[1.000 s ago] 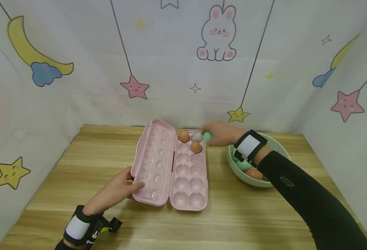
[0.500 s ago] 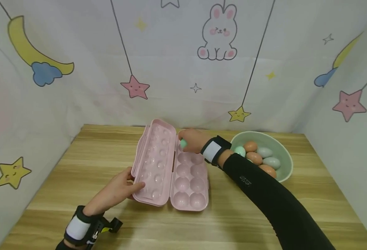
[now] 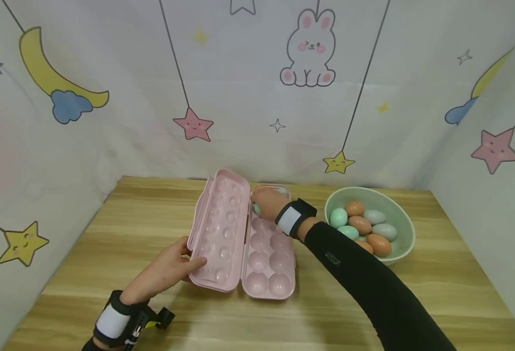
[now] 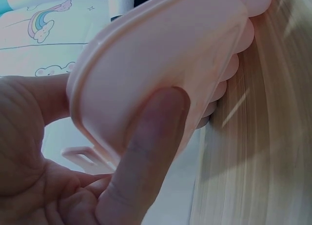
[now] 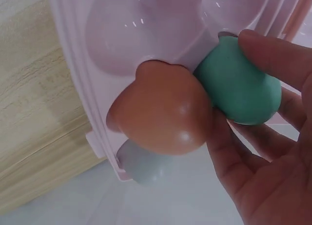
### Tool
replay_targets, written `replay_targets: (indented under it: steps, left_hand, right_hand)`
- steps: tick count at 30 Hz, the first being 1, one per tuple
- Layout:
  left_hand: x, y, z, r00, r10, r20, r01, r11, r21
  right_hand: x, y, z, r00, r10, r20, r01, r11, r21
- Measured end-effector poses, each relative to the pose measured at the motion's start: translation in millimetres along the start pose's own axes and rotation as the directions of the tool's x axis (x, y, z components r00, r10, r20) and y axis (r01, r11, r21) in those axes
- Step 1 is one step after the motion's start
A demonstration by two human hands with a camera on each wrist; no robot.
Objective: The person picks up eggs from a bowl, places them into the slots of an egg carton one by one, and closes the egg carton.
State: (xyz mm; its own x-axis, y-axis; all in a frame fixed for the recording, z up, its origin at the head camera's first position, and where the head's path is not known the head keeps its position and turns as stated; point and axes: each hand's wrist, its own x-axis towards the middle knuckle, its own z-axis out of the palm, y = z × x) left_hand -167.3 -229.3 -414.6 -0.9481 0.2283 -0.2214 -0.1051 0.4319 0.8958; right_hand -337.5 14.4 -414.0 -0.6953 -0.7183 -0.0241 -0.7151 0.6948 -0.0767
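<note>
A pink plastic egg box lies open on the table, its dimpled lid leaning to the left. My left hand grips the near left corner of that lid, thumb on one face and fingers behind. Over the far cups, my right hand pinches a green egg at a left-column cup. The right wrist view shows the egg's lower end at the cup, beside a brown egg seated in its own cup. Past it sits a pale grey egg. The right hand mostly covers the far cups in the head view.
To the right stands a light green bowl with several brown, green and grey eggs. White cloth with printed cartoons hangs behind the wooden table and along both sides. A camera is strapped to each wrist.
My right hand has carried the green egg leftward from the box's right side to a left-column cup, and lowered it slightly. The left hand keeps its grip on the lid.
</note>
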Motion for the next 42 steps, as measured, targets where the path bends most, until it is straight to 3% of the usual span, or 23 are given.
replay_targets:
  steps: [10, 17, 23, 27, 31, 36, 39, 42]
  left_hand:
    - [-1.9, -1.9, -0.6, 1.000, -0.006, 0.006, 0.006, 1.000, -0.007]
    - [-2.6, -4.0, -1.0, 1.000, -0.012, 0.009, 0.012, 1.000, -0.010]
    - [-2.9, -3.6, -1.3, 1.000, -0.023, 0.008, 0.023, 1.000, -0.019]
    - [-3.1, -2.4, -1.4, 1.000, -0.023, 0.007, 0.023, 1.000, -0.008]
    - [-3.3, -1.5, -1.6, 1.000, -0.019, 0.006, 0.019, 1.000, 0.001]
    - [-5.0, -0.8, -1.3, 1.000, -0.018, 0.011, 0.018, 1.000, -0.003]
    - [-5.8, -0.4, -1.0, 1.000, -0.013, 0.015, 0.013, 1.000, -0.005]
    - [-5.4, 0.3, -0.7, 1.000, -0.005, 0.017, 0.005, 1.000, 0.003]
  right_hand:
    - [-3.6, -2.2, 1.0, 1.000, -0.006, -0.017, 0.006, 1.000, -0.009]
    - [-16.3, 6.5, -26.6, 0.997, 0.009, 0.072, -0.013, 0.998, 0.065]
    - [-49.5, 42.3, -72.6, 0.984, 0.120, 0.129, -0.125, 0.992, 0.029]
    - [-76.2, 76.7, -86.7, 0.965, 0.191, 0.179, -0.199, 0.980, 0.029]
    - [-98.8, 99.2, -85.4, 0.933, 0.250, 0.258, -0.270, 0.962, 0.046]
    - [-116.8, 110.0, -70.1, 0.887, 0.307, 0.344, -0.353, 0.933, 0.077]
    - [-122.7, 114.7, -57.5, 0.877, 0.311, 0.367, -0.375, 0.919, 0.117]
    - [-126.2, 120.2, -44.8, 0.883, 0.290, 0.368, -0.361, 0.922, 0.141]
